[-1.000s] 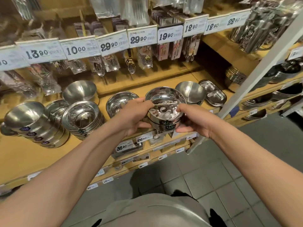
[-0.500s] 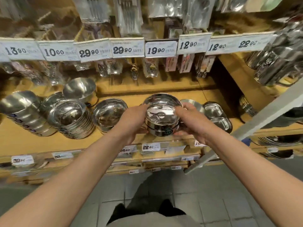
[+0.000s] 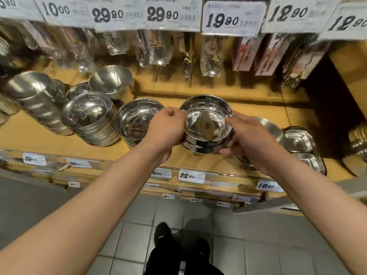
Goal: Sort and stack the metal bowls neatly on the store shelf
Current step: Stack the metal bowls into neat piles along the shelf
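Gripping a short stack of round, shiny steel bowls (image 3: 207,126) from both sides, the left hand (image 3: 165,130) and right hand (image 3: 253,139) curl their fingers round it above the wooden shelf (image 3: 29,135). Two tall tilted bowl stacks (image 3: 89,118) lean left, beside one single bowl (image 3: 137,121).

I have both bare arms stretched forward, converging toward twelve o'clock. My left hand (image 3: 165,130) curls its fingers at the nine o'clock side of a small bowl stack (image 3: 207,126); my right hand (image 3: 251,139) grips its three o'clock side.
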Demonstrator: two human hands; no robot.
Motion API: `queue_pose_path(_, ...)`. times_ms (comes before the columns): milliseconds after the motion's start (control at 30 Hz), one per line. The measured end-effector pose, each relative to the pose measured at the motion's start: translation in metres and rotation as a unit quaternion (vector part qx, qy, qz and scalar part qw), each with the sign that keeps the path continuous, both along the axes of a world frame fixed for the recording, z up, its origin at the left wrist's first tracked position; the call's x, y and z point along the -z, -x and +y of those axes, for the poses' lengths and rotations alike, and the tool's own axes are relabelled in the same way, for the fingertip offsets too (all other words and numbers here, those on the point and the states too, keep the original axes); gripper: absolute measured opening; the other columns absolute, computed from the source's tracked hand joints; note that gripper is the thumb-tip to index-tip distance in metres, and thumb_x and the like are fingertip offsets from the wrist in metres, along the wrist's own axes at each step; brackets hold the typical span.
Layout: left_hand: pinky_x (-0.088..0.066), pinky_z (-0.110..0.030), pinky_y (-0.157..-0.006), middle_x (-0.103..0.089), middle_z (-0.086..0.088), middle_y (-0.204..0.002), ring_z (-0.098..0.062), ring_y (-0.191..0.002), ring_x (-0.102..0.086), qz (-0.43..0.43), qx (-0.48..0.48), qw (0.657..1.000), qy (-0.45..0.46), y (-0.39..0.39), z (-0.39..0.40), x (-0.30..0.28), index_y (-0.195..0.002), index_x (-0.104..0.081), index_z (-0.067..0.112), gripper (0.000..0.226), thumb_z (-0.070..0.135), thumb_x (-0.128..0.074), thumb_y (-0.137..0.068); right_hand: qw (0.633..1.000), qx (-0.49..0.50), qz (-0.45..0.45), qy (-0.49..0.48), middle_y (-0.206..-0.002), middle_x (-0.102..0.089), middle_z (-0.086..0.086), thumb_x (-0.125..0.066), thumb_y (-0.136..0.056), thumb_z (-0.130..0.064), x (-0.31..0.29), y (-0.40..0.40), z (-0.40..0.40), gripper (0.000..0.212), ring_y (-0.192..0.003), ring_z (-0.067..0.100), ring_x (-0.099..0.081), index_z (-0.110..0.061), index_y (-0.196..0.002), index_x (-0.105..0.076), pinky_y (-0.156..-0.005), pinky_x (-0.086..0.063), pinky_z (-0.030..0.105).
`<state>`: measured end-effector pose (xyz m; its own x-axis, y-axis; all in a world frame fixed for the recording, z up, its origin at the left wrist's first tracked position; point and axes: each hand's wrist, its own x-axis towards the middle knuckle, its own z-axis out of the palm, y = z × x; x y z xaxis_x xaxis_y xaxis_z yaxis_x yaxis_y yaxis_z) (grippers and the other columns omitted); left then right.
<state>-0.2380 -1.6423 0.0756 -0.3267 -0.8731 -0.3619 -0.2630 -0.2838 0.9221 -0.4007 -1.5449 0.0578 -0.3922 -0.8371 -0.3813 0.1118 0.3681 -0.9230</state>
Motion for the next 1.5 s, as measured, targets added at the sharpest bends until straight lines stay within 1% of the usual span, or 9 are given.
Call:
queue_pose_path(133, -0.044, -0.04, -0.074, -0.059, -0.014, -0.09, -0.024, -0.082, -0.054, -0.015, -0.01, 1.0, 0.009, 0.01, -0.01, 0.017, -0.101, -0.063, 0.001, 0.024, 0.022, -0.05, -0.103, 1.0, -0.007, 0.009, 0.002, -0.092, -0.08, 0.004, -0.051, -0.105, -0.031, 0.01, 0.007, -0.007, 0.02, -0.07, 0.018, -0.075, -0.034, -0.105, -0.071, -0.055, -0.061, 0.027)
queue_pose_path(300, -0.045, -0.037, -0.071, -0.067, -0.021, -0.085, -0.022, -0.078, -0.058, -0.003, -0.008, 1.0, 0.01, 0.023, -0.024, 0.018, -0.103, -0.067, -0.008, 0.03, 0.016, -0.05, -0.096, 0.999, -0.016, 0.027, 0.003, -0.082, -0.076, 0.005, -0.049, -0.104, -0.031, 0.008, 0.014, -0.024, 0.019, -0.054, 0.009, -0.066, -0.026, -0.109, -0.068, -0.072, -0.062, 0.035)
queue_pose_path(467, -0.041, -0.044, -0.068, -0.052, -0.012, -0.084, -0.022, -0.08, -0.045, -0.025, -0.009, 0.999, 0.041, 0.03, -0.035, 0.013, -0.088, -0.06, 0.013, 0.015, 0.006, -0.045, -0.086, 0.998, -0.011, 0.054, -0.002, -0.092, -0.079, 0.012, -0.049, -0.103, -0.034, 0.007, 0.013, -0.034, 0.02, -0.091, 0.029, -0.077, -0.036, -0.091, -0.066, -0.078, -0.062, 0.034)
queue_pose_path(633, -0.043, -0.041, -0.07, -0.057, -0.01, -0.083, -0.023, -0.079, -0.049, -0.046, -0.04, 0.998, 0.03, 0.031, -0.039, 0.02, -0.082, -0.062, 0.012, 0.02, 0.007, -0.044, -0.088, 1.0, 0.008, 0.019, -0.01, -0.043, -0.061, -0.023, -0.051, -0.105, -0.031, 0.018, 0.012, -0.037, 0.038, -0.058, 0.007, -0.073, -0.049, -0.071, -0.054, -0.082, -0.064, 0.039)
queue_pose_path(800, -0.048, -0.04, -0.073, -0.062, -0.01, -0.09, -0.031, -0.088, -0.057, -0.019, -0.053, 0.998, 0.015, 0.029, -0.028, 0.034, -0.089, -0.058, 0.008, 0.014, 0.013, -0.046, -0.083, 0.999, -0.001, 0.032, -0.024, -0.068, -0.076, -0.013, -0.051, -0.103, -0.036, 0.029, 0.009, -0.046, 0.023, -0.08, 0.019, -0.078, -0.045, -0.09, -0.067, -0.083, -0.064, 0.043)
queue_pose_path(933, -0.051, -0.056, -0.102, -0.068, -0.014, -0.117, -0.035, -0.111, -0.064, -0.035, -0.052, 0.998, -0.004, 0.03, -0.019, 0.041, -0.12, -0.059, 0.01, 0.051, 0.027, -0.046, -0.074, 0.996, -0.009, 0.077, -0.04, -0.092, -0.079, 0.003, -0.05, -0.103, -0.038, 0.036, 0.006, -0.046, 0.023, -0.072, 0.012, -0.071, -0.036, -0.11, -0.072, -0.083, -0.063, 0.043)
queue_pose_path(1100, -0.054, -0.046, -0.095, -0.068, -0.007, -0.112, -0.028, -0.106, -0.063, -0.046, -0.059, 0.997, 0.015, 0.03, -0.017, 0.044, -0.117, -0.06, 0.016, 0.042, 0.028, -0.047, -0.078, 0.996, 0.005, 0.086, -0.039, -0.098, -0.078, 0.008, -0.049, -0.102, -0.033, 0.038, 0.005, -0.044, 0.024, -0.073, 0.015, -0.07, -0.033, -0.109, -0.072, -0.07, -0.062, 0.032)
queue_pose_path(1233, -0.045, -0.035, -0.073, -0.063, -0.005, -0.1, -0.023, -0.09, -0.057, -0.03, -0.047, 0.998, 0.014, 0.033, -0.018, 0.048, -0.107, -0.06, 0.014, 0.022, 0.018, -0.049, -0.088, 0.996, 0.004, 0.071, -0.047, -0.089, -0.076, 0.011, -0.049, -0.102, -0.027, 0.032, 0.011, -0.038, 0.025, -0.069, 0.018, -0.068, -0.028, -0.105, -0.074, -0.071, -0.062, 0.036)
queue_pose_path(1500, -0.05, -0.042, -0.084, -0.066, -0.006, -0.1, -0.022, -0.089, -0.057, -0.039, -0.015, 0.999, 0.006, 0.038, -0.014, 0.05, -0.112, -0.066, 0.012, 0.026, 0.02, -0.051, -0.093, 0.994, 0.03, 0.072, -0.079, -0.097, -0.079, 0.004, -0.051, -0.1, -0.023, 0.027, 0.02, -0.031, 0.026, -0.1, 0.029, -0.074, -0.026, -0.103, -0.076, -0.082, -0.065, 0.045)
